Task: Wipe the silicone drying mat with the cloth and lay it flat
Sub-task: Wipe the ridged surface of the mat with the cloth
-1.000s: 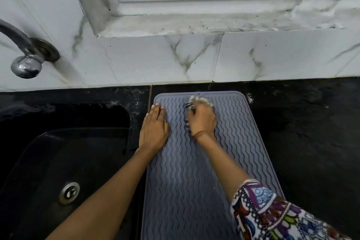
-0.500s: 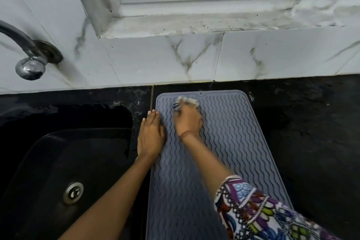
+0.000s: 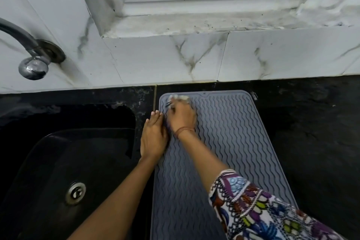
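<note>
Grey silicone mat [image 3: 229, 142] flat beside black sink [image 3: 58, 161]; right hand [image 3: 182, 118] clutching cloth [image 3: 180, 98], left hand [image 3: 153, 138] open, flat.

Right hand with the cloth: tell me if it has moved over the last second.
Yes. The right hand slid the cloth left along the mat, from its middle to the far-left corner.

Cloth hand slides to the mat's far left corner

Over the last second the right hand [image 3: 182, 117] has carried the cloth [image 3: 179, 98] leftward across the mat [image 3: 233, 132], from near the far edge's middle to the far left corner, now touching the left hand [image 3: 153, 136].
</note>
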A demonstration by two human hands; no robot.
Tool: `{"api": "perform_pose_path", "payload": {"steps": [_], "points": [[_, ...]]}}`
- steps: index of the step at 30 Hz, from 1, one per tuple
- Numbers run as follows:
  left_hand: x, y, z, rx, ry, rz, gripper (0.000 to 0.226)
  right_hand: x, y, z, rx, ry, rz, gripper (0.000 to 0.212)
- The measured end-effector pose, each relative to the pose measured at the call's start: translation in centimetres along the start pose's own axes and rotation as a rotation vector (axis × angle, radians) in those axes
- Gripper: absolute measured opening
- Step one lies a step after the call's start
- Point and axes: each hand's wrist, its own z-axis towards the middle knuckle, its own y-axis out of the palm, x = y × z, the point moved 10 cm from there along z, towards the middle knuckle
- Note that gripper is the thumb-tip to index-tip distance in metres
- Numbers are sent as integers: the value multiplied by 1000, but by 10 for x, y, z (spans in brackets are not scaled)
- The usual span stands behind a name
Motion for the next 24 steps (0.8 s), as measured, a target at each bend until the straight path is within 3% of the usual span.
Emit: {"api": "perform_pose_path", "payload": {"steps": [3,5,7,9,12,16,19,21,24], "points": [[-1,-2,-1,-3,-15,-28,35,-29,16,-5,-239,-260,63,38],[-1,-3,-2,6,-10,-16,39,-15,-6,-3,-208,-317,-85,37],[-1,-2,-3,15,-12,-12,41,28,-42,9,-22,-214,-186,34],[-2,-1,-2,24,-19,-26,40,80,-73,15,153,29,-167,37],[-2,-1,-1,30,-32,-39,40,76,-59,8,188,195,-122,40],[3,-3,-3,-3,4,-41,39,-15,-4,-16,-9,-66,35,35],[0,-3,-3,-12,4,-31,37,-16,-6,-21,-82,-220,-27,38],[-4,-2,-4,-17,-19,-23,40,28,-37,-12,32,-139,-127,34],[-6,-1,-12,18,-48,-54,39,118,-96,-3,215,168,-155,34]]}}
